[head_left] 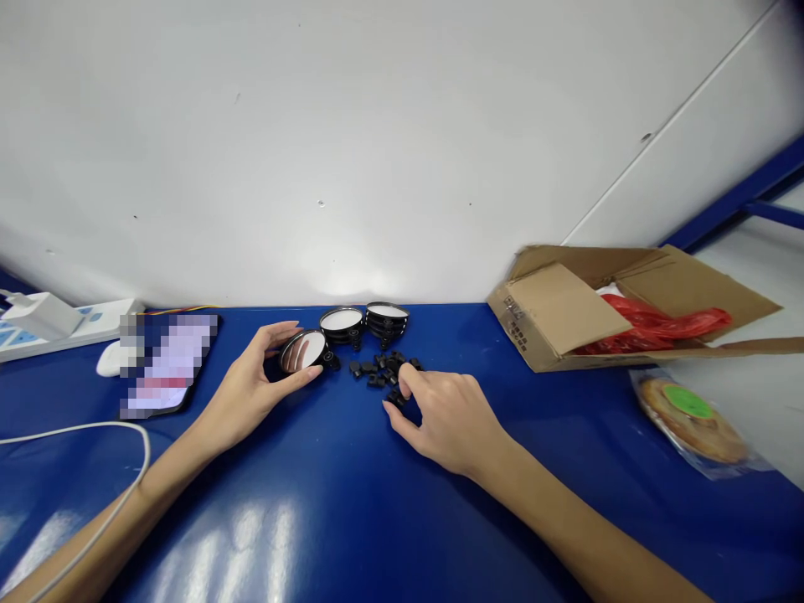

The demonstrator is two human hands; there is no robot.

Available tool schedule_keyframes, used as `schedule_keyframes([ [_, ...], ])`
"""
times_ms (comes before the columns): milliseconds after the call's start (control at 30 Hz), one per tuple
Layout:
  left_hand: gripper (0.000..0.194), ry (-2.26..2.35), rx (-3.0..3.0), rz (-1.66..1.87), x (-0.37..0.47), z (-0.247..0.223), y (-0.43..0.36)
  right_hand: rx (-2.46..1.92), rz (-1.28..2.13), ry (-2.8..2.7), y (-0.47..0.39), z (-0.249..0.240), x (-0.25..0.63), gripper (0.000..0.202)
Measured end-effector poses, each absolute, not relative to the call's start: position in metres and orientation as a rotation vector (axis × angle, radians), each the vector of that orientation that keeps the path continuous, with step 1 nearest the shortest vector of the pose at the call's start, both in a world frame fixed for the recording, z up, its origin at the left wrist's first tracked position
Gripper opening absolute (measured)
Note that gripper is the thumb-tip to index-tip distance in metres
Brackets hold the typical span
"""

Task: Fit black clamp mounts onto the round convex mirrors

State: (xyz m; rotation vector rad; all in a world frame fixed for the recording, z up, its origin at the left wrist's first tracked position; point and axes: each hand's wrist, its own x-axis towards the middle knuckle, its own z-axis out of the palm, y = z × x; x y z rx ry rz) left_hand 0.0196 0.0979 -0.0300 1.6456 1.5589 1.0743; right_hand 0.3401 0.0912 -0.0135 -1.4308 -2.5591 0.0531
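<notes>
My left hand (270, 373) is closed around the edges of a round black-rimmed mirror (302, 352), thumb at its near side and fingers at its far side. Two stacks of similar round mirrors, a left stack (341, 323) and a right stack (387, 318), stand behind it near the wall. Several small black parts (377, 373) lie in a loose pile in front of the stacks. Over the pile's right end is my right hand (440, 410), its thumb and index finger bent around a small black part (397, 397).
An open cardboard box (553, 318) with a red plastic bag (666, 322) stands at the right. Near it lies a wrapped round item (697, 419). At the left are a phone (172, 364), a white case (110, 358), a power strip (106, 318) and a white cable (119, 425) crossing my left forearm.
</notes>
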Motion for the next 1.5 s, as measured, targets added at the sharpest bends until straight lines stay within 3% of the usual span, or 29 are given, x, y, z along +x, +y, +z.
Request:
schedule_keyframes([
  [600,0.091,1.561,1.614,1.090,0.0216,-0.0285,0.0991,-1.360,0.123,-2.630,0.0908,-0.0127,0.3400,0.019],
  [1500,0.074,1.582,1.613,1.107,0.0229,-0.0245,0.0979,-1.370,0.217,-2.630,0.0903,-0.0103,0.3406,0.019],
])
